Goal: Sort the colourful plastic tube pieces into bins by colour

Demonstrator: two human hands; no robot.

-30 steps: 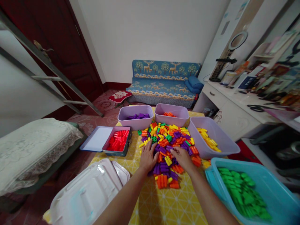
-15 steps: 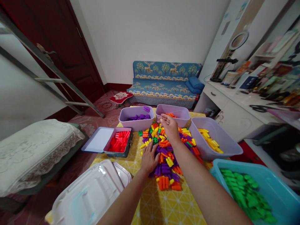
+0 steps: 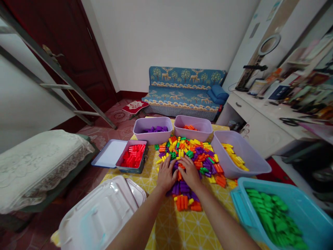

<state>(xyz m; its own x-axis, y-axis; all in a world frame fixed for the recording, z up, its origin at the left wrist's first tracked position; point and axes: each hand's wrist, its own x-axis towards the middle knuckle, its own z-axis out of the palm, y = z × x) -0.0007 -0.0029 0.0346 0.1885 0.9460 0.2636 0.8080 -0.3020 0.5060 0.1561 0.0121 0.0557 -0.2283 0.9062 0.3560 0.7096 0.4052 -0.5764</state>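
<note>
A heap of small plastic pieces (image 3: 197,156) in purple, orange, yellow and green lies on a yellow patterned tablecloth (image 3: 182,229). My left hand (image 3: 165,173) rests flat on the heap's near left side, fingers spread. My right hand (image 3: 189,172) lies beside it on the heap, fingers stretched over purple and orange pieces. Neither hand visibly holds a piece. Behind the heap stand a lilac tub of purple pieces (image 3: 152,136) and a lilac tub of orange pieces (image 3: 193,132).
A large lilac tub with yellow pieces (image 3: 249,166) sits right of the heap. A blue bin of green pieces (image 3: 307,205) is at the near right. A tin of red pieces (image 3: 131,167) and a white lid (image 3: 99,215) lie left. Desk at right, sofa behind.
My right hand tossed a purple piece toward the purple tub half a second ago, then came back down onto the heap beside my left hand. The left hand barely moved.
</note>
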